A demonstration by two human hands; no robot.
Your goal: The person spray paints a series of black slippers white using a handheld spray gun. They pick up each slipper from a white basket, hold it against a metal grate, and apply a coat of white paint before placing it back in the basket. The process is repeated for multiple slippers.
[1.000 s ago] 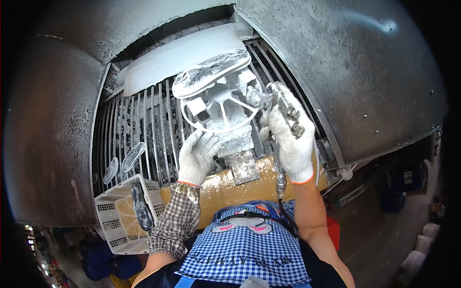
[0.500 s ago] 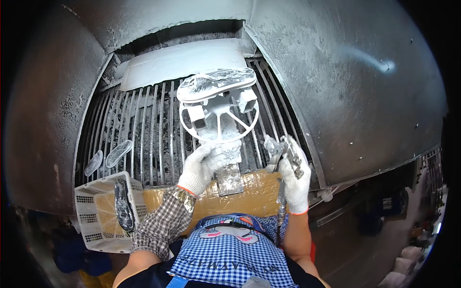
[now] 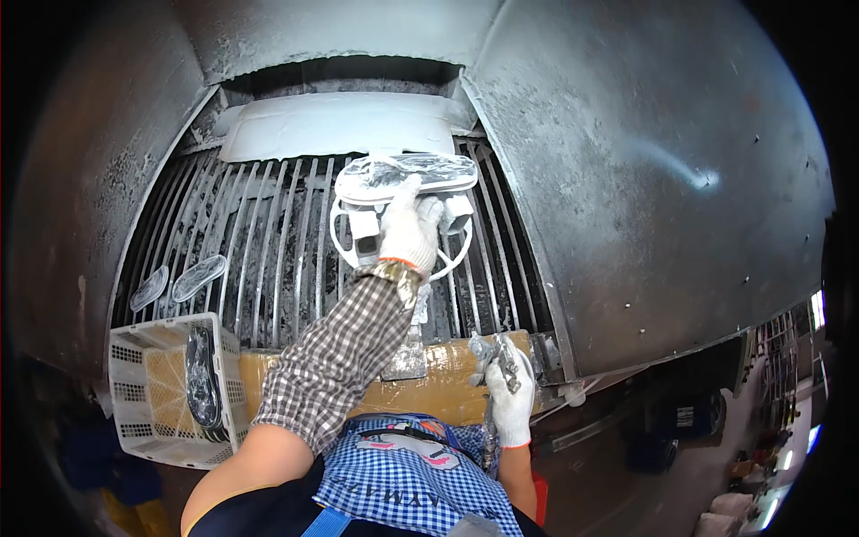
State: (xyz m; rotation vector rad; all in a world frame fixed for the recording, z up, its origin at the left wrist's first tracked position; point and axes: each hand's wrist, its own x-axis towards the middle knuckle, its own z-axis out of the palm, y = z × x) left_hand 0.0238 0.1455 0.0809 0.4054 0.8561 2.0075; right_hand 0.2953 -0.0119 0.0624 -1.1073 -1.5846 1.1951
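My left hand (image 3: 410,234), in a white knit glove, reaches over the middle of a white-coated wheel-shaped stand (image 3: 336,234). Its fingers are closed at the near edge of a shoe sole (image 3: 371,175), one finger lying on the top. This sole has a white rim and a dark top streaked with white, and rests across square blocks on the stand. Lower right, my gloved right hand (image 3: 513,403) is wrapped round a spray gun (image 3: 506,365) caked with pale coating. The gun's nozzle end lies above the brown taped ledge (image 3: 452,369).
Metal grate bars (image 3: 259,259) run beneath the stand, with two clear-topped sole-shaped pieces (image 3: 199,277) at left. A white plastic crate (image 3: 165,322) at lower left holds dark soles (image 3: 204,380). Metal walls (image 3: 644,197) enclose both sides; a white-coated sheet (image 3: 340,125) lies at the back.
My left hand has moved from beside the stand's base up and forward to the sole. My right hand has lowered toward me with the spray gun. The view has shifted slightly.
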